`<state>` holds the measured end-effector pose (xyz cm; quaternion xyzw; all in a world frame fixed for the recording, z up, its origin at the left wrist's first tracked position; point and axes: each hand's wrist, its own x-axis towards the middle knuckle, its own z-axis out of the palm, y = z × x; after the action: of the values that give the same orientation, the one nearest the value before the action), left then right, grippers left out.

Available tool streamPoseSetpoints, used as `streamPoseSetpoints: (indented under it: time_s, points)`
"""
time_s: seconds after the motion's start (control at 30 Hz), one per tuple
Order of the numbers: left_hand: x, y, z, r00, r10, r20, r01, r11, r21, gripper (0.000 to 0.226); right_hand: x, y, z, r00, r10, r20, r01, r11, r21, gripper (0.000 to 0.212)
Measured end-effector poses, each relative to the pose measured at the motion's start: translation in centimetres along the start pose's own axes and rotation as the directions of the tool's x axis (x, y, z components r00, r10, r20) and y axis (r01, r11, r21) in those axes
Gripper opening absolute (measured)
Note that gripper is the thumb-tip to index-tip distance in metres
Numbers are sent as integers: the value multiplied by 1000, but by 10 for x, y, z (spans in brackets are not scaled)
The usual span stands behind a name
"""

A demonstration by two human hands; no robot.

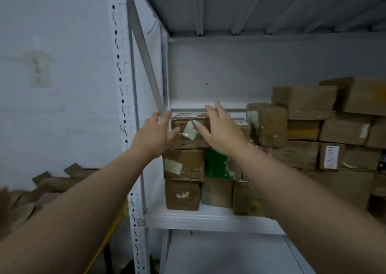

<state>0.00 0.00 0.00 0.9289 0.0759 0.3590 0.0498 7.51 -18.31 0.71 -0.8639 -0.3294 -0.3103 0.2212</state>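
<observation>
Both forearms stretch forward. The left hand (154, 132) and right hand (219, 130) are released, fingers spread, holding nothing, one at each side of the box (188, 143); whether they touch it I cannot tell. The box tops a stack (183, 167) of three at the left end of the shelf (208, 219), just beside a green pack (215, 163). More boxes (302, 102) pile up to the right, against the wall (229, 69)

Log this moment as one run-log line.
left hand open; right hand open; at topmost taped brown cardboard box; white metal shelf; contact unclear
</observation>
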Motion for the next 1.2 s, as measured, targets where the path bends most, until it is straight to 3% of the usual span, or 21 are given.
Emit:
streamPoseSetpoints:
  time_s: [0.13, 0.2, 0.3, 0.43, 0.63, 0.8, 0.87, 1.03, 1.2]
  points:
    - [32, -11, 21, 982, -80, 170, 120, 963, -241, 67, 31, -12, 21, 965, 244, 96, -251, 965, 72, 66]
    - [47, -12, 30, 971, -49, 234, 135, 920, -367, 63, 37, -10, 30, 944, 302, 136, -318, 941, 116, 62]
    - [51, -10, 44, 984, -28, 179, 125, 821, -557, 53, 37, -8, 39, 937, 325, 129, -349, 890, 294, 53]
    - [36, -3, 58, 989, -143, -37, 81, 730, -679, 37, 31, -16, 43, 941, 326, -87, -250, 847, 469, 28]
    - [10, 1, 52, 966, -229, -118, -31, 353, -935, 5, 10, -30, 41, 851, 384, -359, -81, 770, 633, 5]
    - [-1, -1, 41, 954, -286, -88, 14, 337, -941, 43, -19, -37, 43, 902, 339, -268, -12, 639, 769, 52]
    - [-5, -5, 36, 964, -258, -66, 19, 313, -950, 47, -26, -37, 42, 927, 303, -220, -18, 624, 781, 62]
    - [-29, -5, 27, 995, -102, 5, 18, 125, -992, 27, -46, -29, 36, 944, 299, -139, -18, 468, 883, 34]
    - [-52, 3, 32, 996, -82, -33, -27, 70, -997, 35, -65, -27, 42, 954, 231, -193, 57, 492, 869, 29]
